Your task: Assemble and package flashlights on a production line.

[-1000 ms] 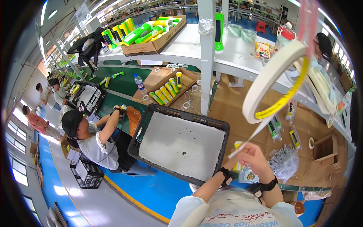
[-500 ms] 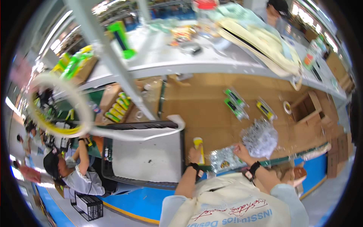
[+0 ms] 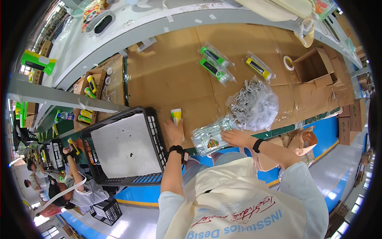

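Observation:
My left hand (image 3: 173, 130) is closed round a yellow-and-white flashlight (image 3: 176, 115), held upright beside the black crate, near the front edge of the table. To its right lies a stack of clear plastic bags (image 3: 203, 138) with a small coloured print. At the stack's right side, my right hand (image 3: 235, 138) has its fingers pressed together on the top bag; the fingertips are partly hard to make out. Just beyond that hand, a clear bag of grey coiled cords (image 3: 260, 104) rests on the cardboard. Farther back lie bagged green flashlights (image 3: 214, 63) and a bagged yellow flashlight (image 3: 258, 67).
A black crate (image 3: 153, 133) with a white sheet inside stands at left. Farther right are a tape roll (image 3: 288, 63) and an open cardboard box (image 3: 314, 65). A grey shelf edge (image 3: 223, 18) crosses the back. Another person (image 3: 75, 187) sits at the far left.
The whole view has shifted and tilted down toward the table. My right hand has moved from the bags' upper corner onto their right side. My left hand still holds the flashlight.

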The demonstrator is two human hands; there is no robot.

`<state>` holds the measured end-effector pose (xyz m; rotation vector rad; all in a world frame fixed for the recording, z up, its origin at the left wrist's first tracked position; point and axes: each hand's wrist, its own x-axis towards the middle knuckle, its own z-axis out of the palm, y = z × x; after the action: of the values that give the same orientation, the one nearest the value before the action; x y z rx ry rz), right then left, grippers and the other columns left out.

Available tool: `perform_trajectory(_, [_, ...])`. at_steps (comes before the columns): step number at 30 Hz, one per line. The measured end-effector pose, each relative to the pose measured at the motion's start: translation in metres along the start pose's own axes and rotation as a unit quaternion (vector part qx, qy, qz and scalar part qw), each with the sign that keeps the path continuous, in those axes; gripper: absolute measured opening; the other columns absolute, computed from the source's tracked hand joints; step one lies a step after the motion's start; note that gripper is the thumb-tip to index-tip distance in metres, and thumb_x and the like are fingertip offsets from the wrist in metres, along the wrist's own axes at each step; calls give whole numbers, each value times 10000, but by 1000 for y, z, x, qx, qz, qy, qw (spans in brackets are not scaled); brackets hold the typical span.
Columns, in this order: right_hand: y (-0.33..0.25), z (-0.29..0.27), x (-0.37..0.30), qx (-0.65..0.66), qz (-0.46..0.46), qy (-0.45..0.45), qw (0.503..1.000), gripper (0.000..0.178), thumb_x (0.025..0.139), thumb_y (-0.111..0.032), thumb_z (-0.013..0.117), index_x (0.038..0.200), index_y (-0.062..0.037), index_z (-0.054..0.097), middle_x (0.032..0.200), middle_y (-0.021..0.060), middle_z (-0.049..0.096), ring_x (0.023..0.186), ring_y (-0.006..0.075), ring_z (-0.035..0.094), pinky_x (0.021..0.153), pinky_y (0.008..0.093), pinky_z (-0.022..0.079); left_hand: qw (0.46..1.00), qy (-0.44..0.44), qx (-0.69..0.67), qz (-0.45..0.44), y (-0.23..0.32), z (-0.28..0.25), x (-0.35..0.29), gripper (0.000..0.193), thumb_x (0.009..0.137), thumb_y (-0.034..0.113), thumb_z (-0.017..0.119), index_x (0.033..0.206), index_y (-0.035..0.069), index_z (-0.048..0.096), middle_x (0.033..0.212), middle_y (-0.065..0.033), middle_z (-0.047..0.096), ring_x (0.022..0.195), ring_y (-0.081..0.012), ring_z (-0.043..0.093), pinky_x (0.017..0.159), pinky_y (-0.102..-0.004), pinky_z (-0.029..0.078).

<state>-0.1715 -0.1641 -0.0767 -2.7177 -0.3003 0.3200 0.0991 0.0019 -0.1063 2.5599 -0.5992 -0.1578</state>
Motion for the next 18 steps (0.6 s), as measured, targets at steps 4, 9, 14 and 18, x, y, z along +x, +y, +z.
perform_trajectory(4, [0, 19, 0, -14, -21, 53, 998, 467, 783, -188, 605, 1194, -10, 476, 1267, 145, 470, 1190, 280, 457, 905, 370, 431, 997, 39, -60, -18, 1, -10, -19, 493, 782, 171, 642, 1174, -44, 432, 1160, -275, 451, 1067, -438, 461, 893, -464, 402])
perform_trajectory(9, [6, 17, -2, -29, -31, 30, 999, 473, 765, -109, 583, 1204, 5, 451, 1206, 152, 500, 1108, 300, 506, 846, 368, 474, 996, 50, -12, 67, 6, -22, -70, 462, 770, 95, 599, 1184, -26, 433, 1158, -265, 460, 1067, -422, 463, 901, -464, 394])
perform_trajectory(14, [11, -17, 12, 57, 14, 16, 998, 520, 689, -113, 670, 1153, -13, 457, 1173, 158, 497, 1032, 302, 530, 840, 374, 480, 935, -228, -68, 264, 32, -28, -101, 432, 753, 146, 661, 1126, 13, 488, 1189, -190, 458, 1081, -367, 463, 859, -468, 410])
perform_trajectory(18, [0, -24, 11, 119, 30, -44, 992, 622, 684, -95, 681, 1242, -22, 418, 1242, 177, 461, 1129, 309, 491, 918, 386, 441, 844, -350, 56, 404, 51, -1, -125, 333, 732, 146, 672, 1007, 30, 525, 1128, -144, 473, 1065, -316, 477, 815, -426, 421])
